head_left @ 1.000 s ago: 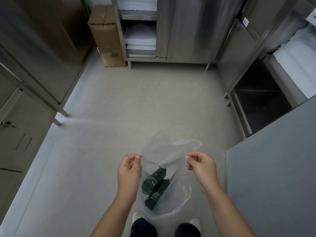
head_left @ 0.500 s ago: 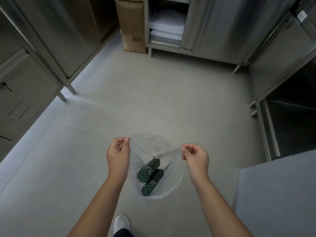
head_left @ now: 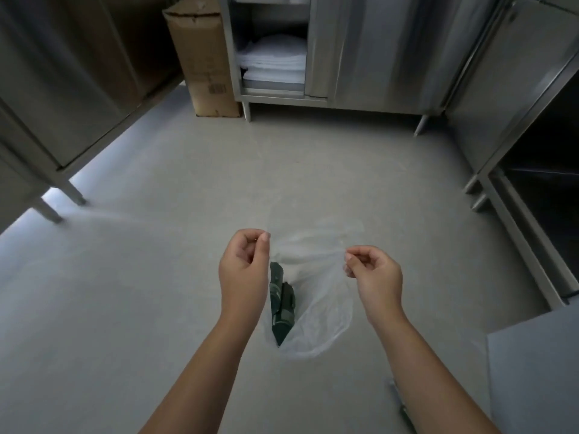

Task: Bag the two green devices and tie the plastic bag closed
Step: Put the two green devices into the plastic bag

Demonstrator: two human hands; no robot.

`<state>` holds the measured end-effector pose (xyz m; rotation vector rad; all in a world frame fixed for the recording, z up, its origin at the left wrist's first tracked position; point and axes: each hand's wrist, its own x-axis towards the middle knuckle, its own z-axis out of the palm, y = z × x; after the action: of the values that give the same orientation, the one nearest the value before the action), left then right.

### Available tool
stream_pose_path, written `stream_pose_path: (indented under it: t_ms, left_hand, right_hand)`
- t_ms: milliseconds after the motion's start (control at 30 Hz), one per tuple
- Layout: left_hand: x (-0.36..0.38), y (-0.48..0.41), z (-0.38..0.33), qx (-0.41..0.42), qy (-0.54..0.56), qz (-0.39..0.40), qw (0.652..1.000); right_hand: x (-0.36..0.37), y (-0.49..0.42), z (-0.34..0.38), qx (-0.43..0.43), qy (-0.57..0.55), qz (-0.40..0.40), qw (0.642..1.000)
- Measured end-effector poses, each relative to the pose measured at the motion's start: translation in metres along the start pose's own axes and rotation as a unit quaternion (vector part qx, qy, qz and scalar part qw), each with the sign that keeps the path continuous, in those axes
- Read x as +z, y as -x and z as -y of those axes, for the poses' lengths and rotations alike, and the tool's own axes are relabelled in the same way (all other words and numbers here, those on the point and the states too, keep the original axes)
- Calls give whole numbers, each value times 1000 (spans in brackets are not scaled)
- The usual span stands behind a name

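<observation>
A clear plastic bag (head_left: 319, 305) hangs in the air between my hands, above the grey floor. Two dark green devices (head_left: 282, 305) lie side by side inside it, slumped into its lower left corner and partly hidden behind my left wrist. My left hand (head_left: 244, 270) pinches the bag's top edge at the left. My right hand (head_left: 374, 274) pinches the top edge at the right. The bag's mouth is stretched between the two hands.
Steel cabinets (head_left: 376, 51) stand along the back and both sides; one holds folded white cloths (head_left: 272, 62). A tall cardboard box (head_left: 203, 57) leans beside it. A grey counter corner (head_left: 532, 371) juts in at the lower right. Bare floor (head_left: 141, 292) lies all around.
The hands have lifted and spread a little, pulling the bag's mouth taut. The devices have swung from slanted to nearly upright at the bag's left. My head has tilted up and my shoes left view.
</observation>
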<state>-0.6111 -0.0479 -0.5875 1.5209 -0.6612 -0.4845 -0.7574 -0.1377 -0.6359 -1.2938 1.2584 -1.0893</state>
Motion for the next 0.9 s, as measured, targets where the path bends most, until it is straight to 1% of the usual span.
stream_pose_path:
  t_ms: [100,200,433,633,767,900]
  left_hand:
    - [27,14,52,22,-27,36,999]
    - [54,29,105,27,-54,69,996]
    - [101,86,196,23,-60,101,993]
    - [132,141,236,14,-49,136,989]
    - [138,167,251,20,-61,159,985]
    - [140,186,261,16,-49,171,984]
  right_hand:
    - [-19,-10,-55,-19,52,14,998]
    - [-43,-17,-111,-25,97,26,995]
    - [-107,-23,-214,-11,105,-11,994]
    - [-151,-4,-264,1,105,-25,994]
    - [-174,19,-287,19,83,-39,996]
    - [-192,42,-300,26,76,-52,995]
